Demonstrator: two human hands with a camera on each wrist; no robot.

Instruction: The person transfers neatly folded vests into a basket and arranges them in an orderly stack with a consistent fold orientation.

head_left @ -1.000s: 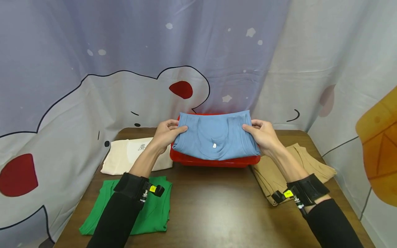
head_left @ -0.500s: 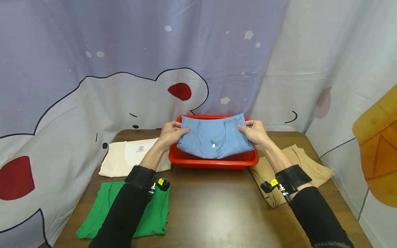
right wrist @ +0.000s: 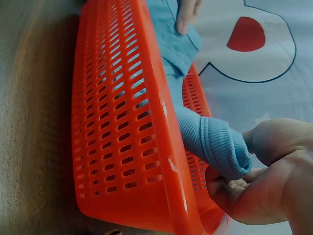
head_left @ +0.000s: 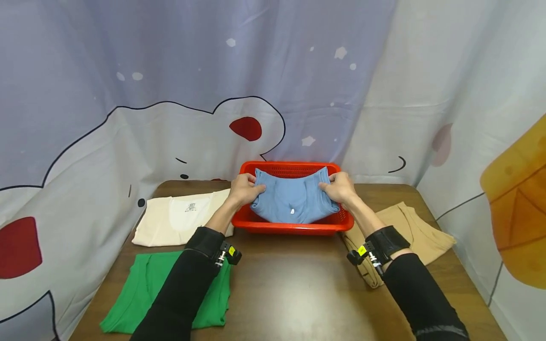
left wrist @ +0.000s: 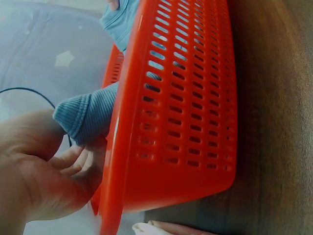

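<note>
A folded light-blue ribbed shirt (head_left: 290, 201) with a small white tag sags in the middle, partly inside a red plastic basket (head_left: 294, 229). My left hand (head_left: 246, 189) pinches its left end, thumb on top. At the other end my right hand (head_left: 340, 188) holds the cloth the same way. In the left wrist view the left hand (left wrist: 49, 171) grips a rolled blue edge just over the basket's rim. The right wrist view has the right hand (right wrist: 274, 171) pinching the opposite rolled edge beside the rim. The shirt's underside is hidden by the basket wall.
Left of the basket lies a folded cream shirt (head_left: 170, 222), with a folded green garment (head_left: 149, 284) nearer the front. A folded tan garment (head_left: 409, 227) lies to the right. A patterned curtain (head_left: 213, 137) hangs behind the brown table (head_left: 290, 284).
Both hands have lowered the blue shirt into the basket and come closer together. The shirt now sags more, and the basket's back rim shows more.
</note>
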